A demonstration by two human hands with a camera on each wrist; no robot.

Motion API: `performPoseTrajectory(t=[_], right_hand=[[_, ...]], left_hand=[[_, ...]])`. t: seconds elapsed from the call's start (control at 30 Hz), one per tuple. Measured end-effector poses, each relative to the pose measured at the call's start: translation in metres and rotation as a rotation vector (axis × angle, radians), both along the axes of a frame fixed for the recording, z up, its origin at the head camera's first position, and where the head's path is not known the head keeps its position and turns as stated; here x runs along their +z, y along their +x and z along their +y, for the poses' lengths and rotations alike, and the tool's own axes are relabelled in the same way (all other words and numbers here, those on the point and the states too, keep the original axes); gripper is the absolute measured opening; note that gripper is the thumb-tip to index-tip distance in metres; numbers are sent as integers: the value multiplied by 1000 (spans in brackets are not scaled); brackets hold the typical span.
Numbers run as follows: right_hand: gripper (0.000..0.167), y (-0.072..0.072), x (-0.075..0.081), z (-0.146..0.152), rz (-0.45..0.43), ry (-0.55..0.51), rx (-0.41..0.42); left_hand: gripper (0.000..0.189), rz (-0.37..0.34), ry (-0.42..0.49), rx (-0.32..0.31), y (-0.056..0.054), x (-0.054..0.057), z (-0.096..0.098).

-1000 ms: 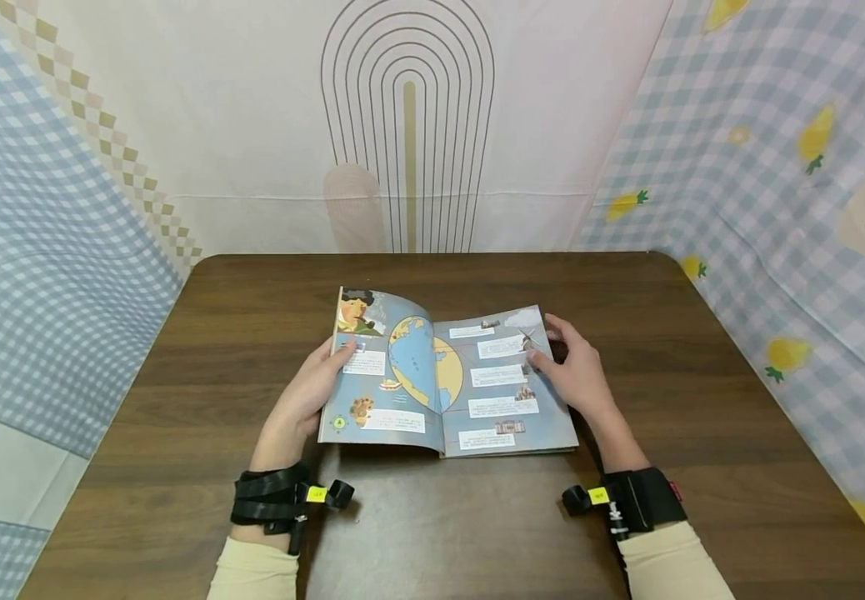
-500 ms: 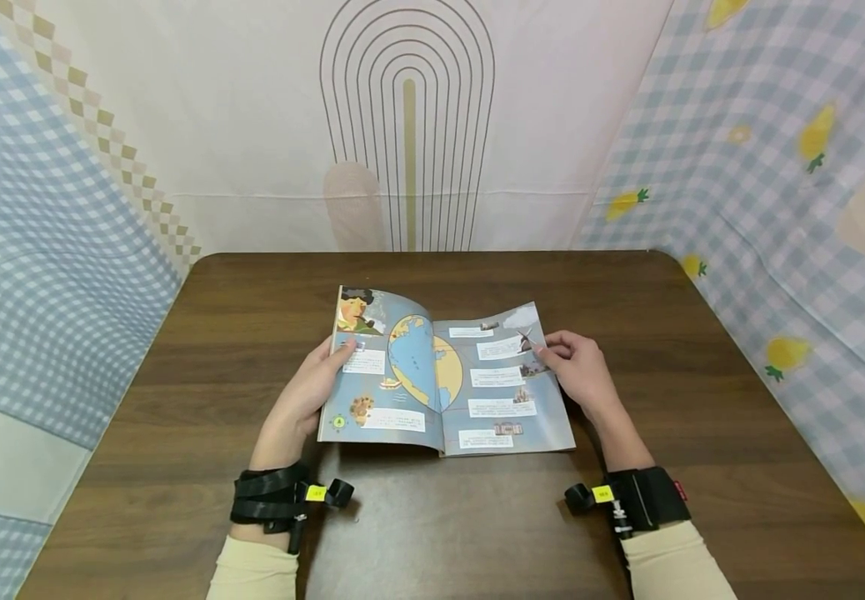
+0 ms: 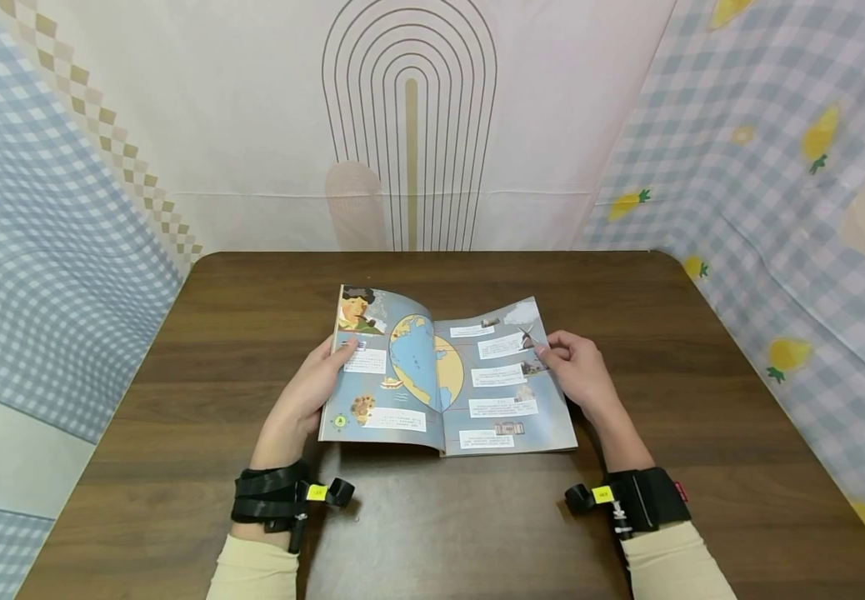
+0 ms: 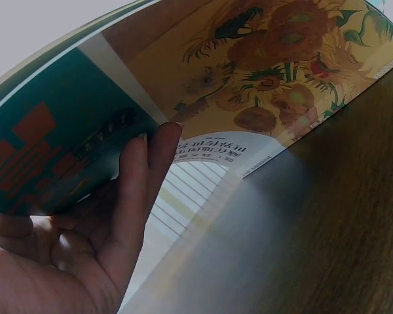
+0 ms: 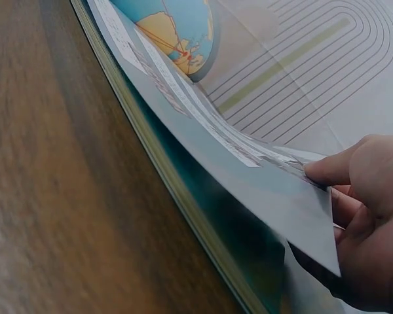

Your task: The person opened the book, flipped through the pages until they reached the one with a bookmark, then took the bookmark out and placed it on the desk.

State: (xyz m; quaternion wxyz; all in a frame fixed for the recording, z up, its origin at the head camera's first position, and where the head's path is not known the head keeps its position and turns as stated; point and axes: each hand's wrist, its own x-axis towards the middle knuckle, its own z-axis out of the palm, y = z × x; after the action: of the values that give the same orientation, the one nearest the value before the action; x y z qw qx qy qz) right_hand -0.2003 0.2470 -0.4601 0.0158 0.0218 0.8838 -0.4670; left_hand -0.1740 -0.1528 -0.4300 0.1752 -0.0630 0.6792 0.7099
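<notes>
An open picture book (image 3: 402,400) lies in the middle of the table in the head view, with a globe drawn across its two blue-grey pages. My left hand (image 3: 311,383) holds its left side, thumb on the page and fingers underneath. From the left wrist view, those fingers press against the sunflower-printed cover (image 4: 268,72), which is raised off the table. At the right edge, my right hand (image 3: 581,375) pinches a single page (image 5: 249,190) between thumb and fingers. The right wrist view shows that page bowed up, with a gap above the stack of pages (image 5: 164,176).
The brown wooden table (image 3: 702,400) extends around the book. Behind it hangs a white cloth (image 3: 252,125) with an arch pattern, with blue checked cloths at both sides. Each wrist wears a black strap (image 3: 271,497) with a small camera.
My right hand has shifted slightly outward, its thumb sliding to the page's edge and its fingers curling in. The page's upper right part has risen a little. The left hand stays in place.
</notes>
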Motion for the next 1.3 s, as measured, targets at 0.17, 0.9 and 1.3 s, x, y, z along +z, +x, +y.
performPoseTrajectory(t=[0.17,0.9,1.3], right_hand=[[26,0,1,0,9,1,9],[29,1,-2,-1,82,-73,16],[57,1,-3,-2,121,-73,45]], left_hand=[[53,-1,3,5,0,0,1],[53,-8,-1,7,0,-1,1],[55,-12,-5,1,0,-1,-1]])
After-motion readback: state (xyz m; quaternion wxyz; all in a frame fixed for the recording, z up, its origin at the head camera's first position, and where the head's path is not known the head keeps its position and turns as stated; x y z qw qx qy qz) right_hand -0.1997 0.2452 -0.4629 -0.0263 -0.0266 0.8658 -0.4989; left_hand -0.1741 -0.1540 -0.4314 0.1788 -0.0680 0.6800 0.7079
